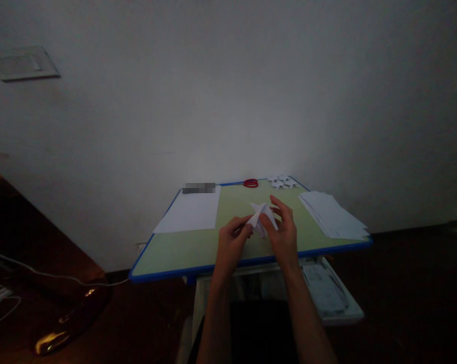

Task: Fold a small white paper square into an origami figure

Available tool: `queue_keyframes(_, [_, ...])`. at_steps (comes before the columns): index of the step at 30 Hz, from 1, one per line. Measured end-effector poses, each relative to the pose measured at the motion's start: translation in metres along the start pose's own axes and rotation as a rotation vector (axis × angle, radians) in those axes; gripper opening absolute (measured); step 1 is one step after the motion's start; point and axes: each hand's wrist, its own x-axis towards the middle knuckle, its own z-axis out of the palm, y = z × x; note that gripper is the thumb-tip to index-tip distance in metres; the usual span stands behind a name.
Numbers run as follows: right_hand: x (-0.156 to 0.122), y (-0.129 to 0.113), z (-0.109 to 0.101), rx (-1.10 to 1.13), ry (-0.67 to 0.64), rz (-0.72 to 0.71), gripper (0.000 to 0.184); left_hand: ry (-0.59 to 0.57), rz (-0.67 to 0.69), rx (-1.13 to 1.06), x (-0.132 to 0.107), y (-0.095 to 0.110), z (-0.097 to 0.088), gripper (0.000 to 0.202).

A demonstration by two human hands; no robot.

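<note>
Between my hands, over the front part of the green table [175,257], is a piece of folded white paper [263,212] with pointed flaps sticking up. My left hand [233,237] pinches its left side between thumb and fingers. On the right side, my right hand [283,230] grips it with the thumb against the folds, while the index finger is raised away from the paper. The lower part of the folded paper is partly hidden behind my fingers.
White sheets [192,215] lie at the table's left, and a stack of paper [332,215] at the right. Red-handled scissors [250,183] and several small folded paper pieces [283,182] lie along the back, near the wall [228,91]. An open drawer [327,288] juts out below right.
</note>
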Motion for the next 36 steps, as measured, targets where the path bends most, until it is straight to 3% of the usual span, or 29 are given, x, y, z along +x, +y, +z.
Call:
queue_keyframes(5, [0.001,0.002,0.0,0.031,-0.024,0.025,0.039,-0.023,-0.003,0.007,-0.001,0.002,0.001,0.024])
queue_keyframes(10, [0.002,0.006,0.003,0.209,0.034,0.097,0.038,0.072,-0.038,-0.065,-0.001,0.0,0.001,0.033])
queue_keyframes(14, [0.002,0.005,0.004,0.281,0.044,0.129,0.039,0.033,-0.065,-0.083,0.0,-0.001,0.002,0.033])
queue_keyframes(25, [0.001,0.003,0.005,0.304,0.051,0.156,0.042,0.002,-0.079,-0.027,0.002,-0.006,0.002,0.041])
queue_keyframes(31, [0.0,0.004,0.002,0.213,-0.041,0.078,0.025,0.066,-0.045,-0.027,0.001,-0.007,0.001,0.044])
queue_keyframes(36, [0.0,0.005,0.001,0.18,-0.012,0.105,0.018,0.07,-0.058,-0.012,0.002,-0.009,-0.001,0.038])
